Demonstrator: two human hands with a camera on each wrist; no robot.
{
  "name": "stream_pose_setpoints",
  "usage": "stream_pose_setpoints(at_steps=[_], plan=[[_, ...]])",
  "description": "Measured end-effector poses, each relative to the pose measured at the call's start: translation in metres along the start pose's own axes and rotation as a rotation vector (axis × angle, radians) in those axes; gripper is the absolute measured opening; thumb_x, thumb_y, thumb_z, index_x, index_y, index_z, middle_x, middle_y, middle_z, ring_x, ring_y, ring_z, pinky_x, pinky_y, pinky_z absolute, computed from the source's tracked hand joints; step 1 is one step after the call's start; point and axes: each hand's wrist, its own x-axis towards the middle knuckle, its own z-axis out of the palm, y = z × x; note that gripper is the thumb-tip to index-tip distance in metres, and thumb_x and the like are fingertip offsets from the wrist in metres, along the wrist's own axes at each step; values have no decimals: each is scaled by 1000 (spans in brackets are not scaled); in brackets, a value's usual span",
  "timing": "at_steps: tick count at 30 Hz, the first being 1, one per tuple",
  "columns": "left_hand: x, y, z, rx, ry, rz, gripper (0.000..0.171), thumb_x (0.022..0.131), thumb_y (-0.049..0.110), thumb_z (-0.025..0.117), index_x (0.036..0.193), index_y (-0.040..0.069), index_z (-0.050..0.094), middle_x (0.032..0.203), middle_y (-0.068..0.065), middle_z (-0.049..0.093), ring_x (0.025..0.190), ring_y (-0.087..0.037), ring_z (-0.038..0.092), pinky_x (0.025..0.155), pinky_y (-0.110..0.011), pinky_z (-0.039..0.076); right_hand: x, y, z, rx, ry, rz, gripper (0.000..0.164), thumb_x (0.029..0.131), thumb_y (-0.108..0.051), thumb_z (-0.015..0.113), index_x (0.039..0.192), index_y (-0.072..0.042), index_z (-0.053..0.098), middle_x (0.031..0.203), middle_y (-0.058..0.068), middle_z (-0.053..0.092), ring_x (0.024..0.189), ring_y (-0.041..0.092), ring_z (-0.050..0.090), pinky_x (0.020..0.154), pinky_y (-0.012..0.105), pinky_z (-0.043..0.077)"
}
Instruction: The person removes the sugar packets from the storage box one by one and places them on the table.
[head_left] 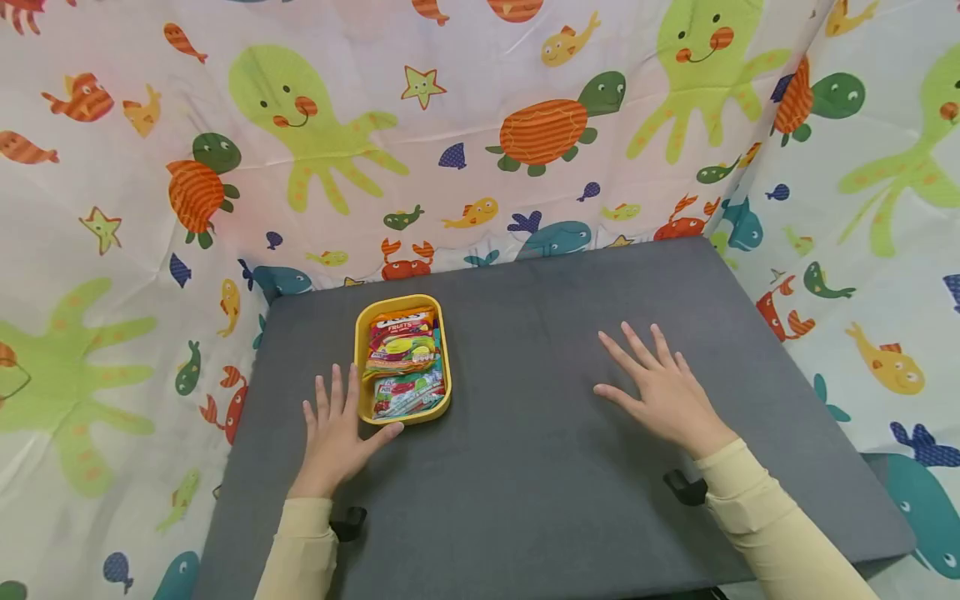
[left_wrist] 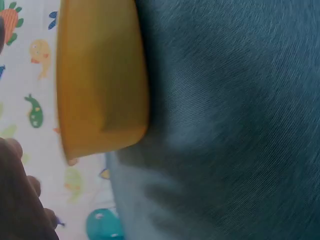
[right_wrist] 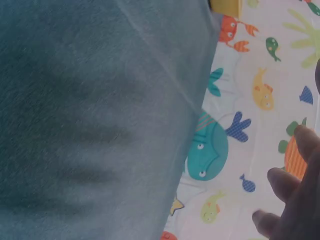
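Evidently nothing gripped: left hand [head_left: 333,442] spread just near-left of a rounded yellow plastic bin [head_left: 431,414]; right hand [head_left: 665,402] spread over right side of grey fabric-covered worktop [head_left: 517,483]. Bin sits left, presumably keeping its colourful glossy snack packets [head_left: 402,350] together.

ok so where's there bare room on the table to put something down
The grey table is barest between the yellow tray and right hand, from the patterned curtain to the near edge. Another patch lies between the right hand and the table's right edge. It's crowded at left, where the left hand is beside the tray holding packets.
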Motion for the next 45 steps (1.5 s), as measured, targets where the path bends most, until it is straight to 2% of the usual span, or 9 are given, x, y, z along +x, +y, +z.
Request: stream_pose_setpoints(at_steps=[3,6,9,12,16,22,30,37,45], plan=[[4,-4,6,-60,-26,-21,126,80,79,61,161,23,-17,168,-6,-22,153,-38,-24,118,-73,-2,4,-7,0,17,0,-15,80,94,-64,57,161,-41,20,169,6,18,155,43,10,109,73,33],[7,-10,10,-86,-27,-25,129,79,79,63,160,21,-19,168,-5,-20,154,-40,-20,119,-72,1,9,-14,1,43,9,-34,78,95,-65,54,161,-40,21,168,6,22,154,43,18,87,60,55],[10,-16,12,-117,-22,-30,132,78,80,63,160,18,-19,170,-9,-15,154,-44,-12,118,-73,2,15,-21,2,70,9,-40,76,96,-67,50,161,-41,19,168,4,23,153,41,21,64,46,57],[11,-18,13,-187,-40,-58,134,76,79,66,160,19,-20,170,-14,-8,155,-45,-6,119,-72,5,19,-26,3,91,-7,-39,77,96,-68,49,161,-41,19,168,3,24,152,39,27,77,56,58],[12,-18,14,-261,-72,-92,138,74,77,70,160,20,-21,170,-17,-3,155,-44,-1,120,-70,7,23,-32,4,124,-23,-40,78,95,-67,53,161,-38,23,167,3,27,148,37,36,98,70,47],[12,-18,16,-263,-92,-106,138,73,76,72,160,19,-19,170,-17,0,155,-43,2,120,-69,7,28,-40,6,176,1,-59,80,95,-67,53,161,-30,28,165,5,31,147,33,39,112,61,39],[12,-18,21,-285,-112,-125,133,77,76,68,161,16,-17,170,-16,-1,155,-43,6,121,-67,8,37,-49,5,199,89,-120,71,94,-50,67,152,-12,48,157,12,45,140,34,49,112,56,42],[15,-17,32,-478,-94,-125,128,80,67,74,160,29,-19,171,-9,2,156,-38,11,120,-66,20,44,-56,5,208,149,-134,60,94,-38,72,143,-7,57,141,14,61,128,32,60,107,51,48],[16,-14,36,-538,-89,-147,128,79,64,76,161,28,-15,171,-9,8,156,-35,14,121,-64,19,51,-71,5,241,174,-164,54,94,-32,73,137,-2,62,134,17,66,121,32,66,102,49,52]])
